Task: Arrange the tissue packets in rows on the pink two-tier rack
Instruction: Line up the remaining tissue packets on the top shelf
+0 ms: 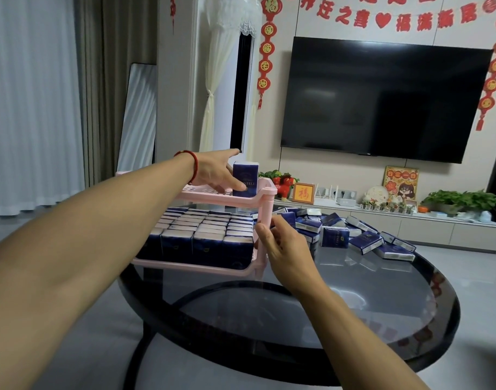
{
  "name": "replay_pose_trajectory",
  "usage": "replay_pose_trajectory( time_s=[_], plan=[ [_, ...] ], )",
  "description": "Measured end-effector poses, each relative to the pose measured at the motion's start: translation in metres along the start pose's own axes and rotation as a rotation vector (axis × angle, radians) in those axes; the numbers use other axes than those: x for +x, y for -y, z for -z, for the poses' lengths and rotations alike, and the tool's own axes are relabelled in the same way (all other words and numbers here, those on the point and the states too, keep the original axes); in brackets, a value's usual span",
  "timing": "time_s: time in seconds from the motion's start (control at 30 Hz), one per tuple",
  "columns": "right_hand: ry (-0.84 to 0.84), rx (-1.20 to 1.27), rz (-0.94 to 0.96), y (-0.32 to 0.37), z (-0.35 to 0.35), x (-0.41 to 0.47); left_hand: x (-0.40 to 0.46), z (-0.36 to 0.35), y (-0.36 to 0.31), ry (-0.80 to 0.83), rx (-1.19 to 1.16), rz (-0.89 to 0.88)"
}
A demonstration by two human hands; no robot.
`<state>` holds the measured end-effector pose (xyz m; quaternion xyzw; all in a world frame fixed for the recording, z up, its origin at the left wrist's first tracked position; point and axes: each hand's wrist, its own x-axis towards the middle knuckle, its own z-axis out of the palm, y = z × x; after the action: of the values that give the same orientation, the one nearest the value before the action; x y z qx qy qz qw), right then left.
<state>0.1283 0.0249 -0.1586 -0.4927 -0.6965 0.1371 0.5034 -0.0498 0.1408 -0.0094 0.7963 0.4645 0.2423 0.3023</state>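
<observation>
The pink two-tier rack (pixel 265 209) stands on a round dark glass table (pixel 311 311). Its lower tier is packed with rows of upright blue tissue packets (pixel 204 237). On the upper tier one blue packet (pixel 245 178) stands upright at the right end, and my left hand (pixel 217 171), with a red cord at the wrist, grips its left side with thumb on the front. My right hand (pixel 280 243) rests against the rack's front right post, fingers curled, nothing in it. A loose heap of blue packets (pixel 351 232) lies on the table to the right of the rack.
A large black TV (pixel 382 99) hangs on the far wall above a low white cabinet (pixel 410 223) with plants and ornaments. Grey curtains and a leaning mirror (pixel 138 116) are on the left. The table's near half shows bare glass.
</observation>
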Motion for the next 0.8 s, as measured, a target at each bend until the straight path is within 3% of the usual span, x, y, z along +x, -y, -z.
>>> replay_pose_trajectory(
  time_s=[0.13, 0.2, 0.27, 0.33, 0.37, 0.43, 0.5, 0.67, 0.8],
  plan=[
    [-0.002, 0.046, 0.009, 0.004, 0.003, -0.004, -0.017, 0.011, -0.009, -0.002, -0.068, -0.057],
    [-0.072, 0.129, -0.042, 0.003, 0.008, -0.005, -0.031, 0.014, -0.018, -0.099, 0.028, -0.146],
    [-0.218, 0.102, -0.135, -0.007, 0.018, 0.001, -0.049, 0.009, -0.024, -0.377, 0.246, -0.319],
    [-0.297, -0.135, -0.245, -0.027, 0.032, 0.017, -0.073, -0.006, -0.025, -0.705, 0.398, -0.641],
    [-0.283, -0.265, -0.296, -0.039, 0.041, 0.027, -0.087, -0.019, -0.024, -0.778, 0.413, -0.785],
    [-0.179, -0.539, -0.373, -0.062, 0.061, 0.045, -0.113, -0.053, -0.017, -0.730, 0.398, -0.940],
    [-0.056, -0.833, -0.380, -0.085, 0.080, 0.060, -0.129, -0.092, -0.005, -0.585, 0.365, -0.948],
    [0.163, -1.142, -0.264, -0.129, 0.099, 0.081, -0.124, -0.152, 0.022, -0.248, 0.193, -0.703],
    [0.134, -1.303, -0.101, -0.138, 0.097, 0.081, -0.120, -0.172, 0.025, -0.093, 0.126, -0.548]
  ],
)
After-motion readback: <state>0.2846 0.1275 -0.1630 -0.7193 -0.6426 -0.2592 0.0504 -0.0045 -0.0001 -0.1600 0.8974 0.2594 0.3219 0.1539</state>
